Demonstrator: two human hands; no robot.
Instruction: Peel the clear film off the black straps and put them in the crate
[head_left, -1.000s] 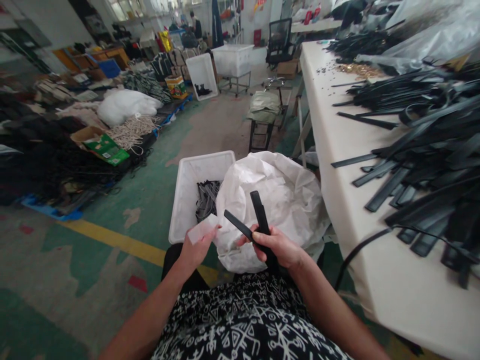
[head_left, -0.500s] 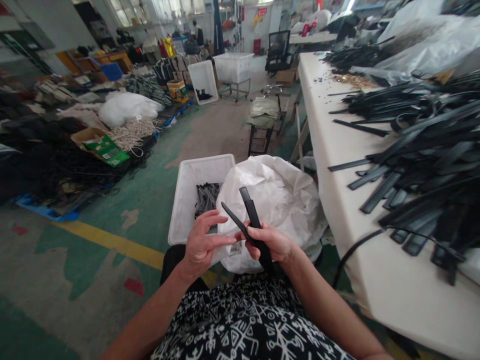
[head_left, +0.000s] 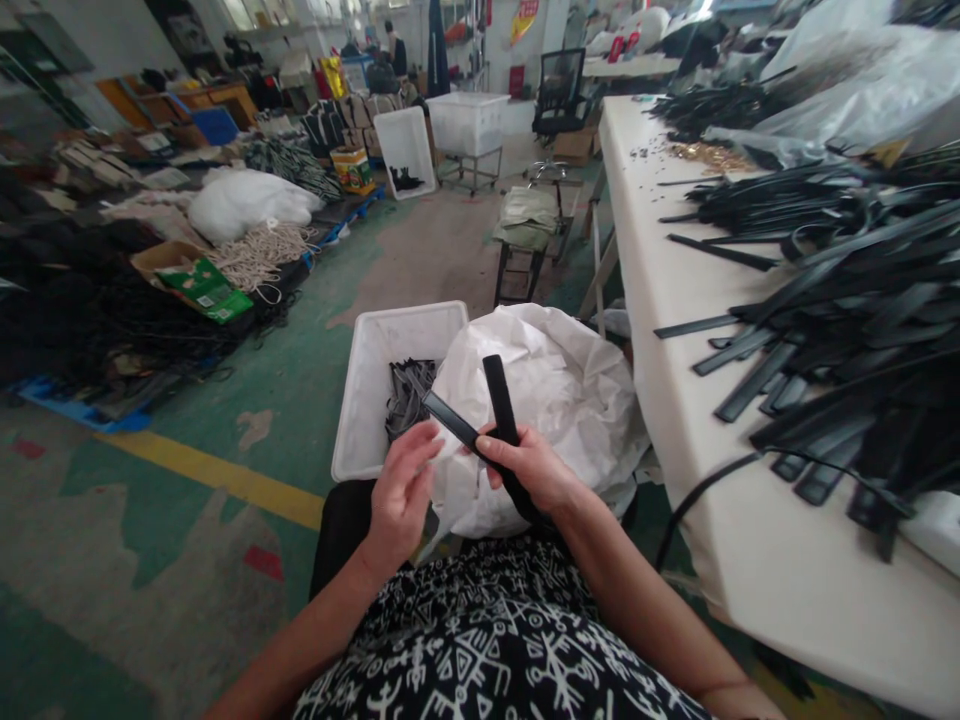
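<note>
Two ends of black strap cross in a V above my lap, pinched between the thumb and fingers of my right hand. The left end points up and left; the other stands nearly upright. My left hand is just left of the strap, fingers bent and close together; whether anything small is in them cannot be made out. Beyond my hands lies a crumpled white bag. Left of it is a white bin with dark strips inside.
A pale table runs along my right, bearing a heap of black straps. A stool with folded cloth stands ahead. Dark material and a white sack lie on blue pallets at the left. A person is far back.
The left strap end has turned, showing its broad face, and the upright end has also turned. My left hand has drawn back from the strap, its fingers more bent.
</note>
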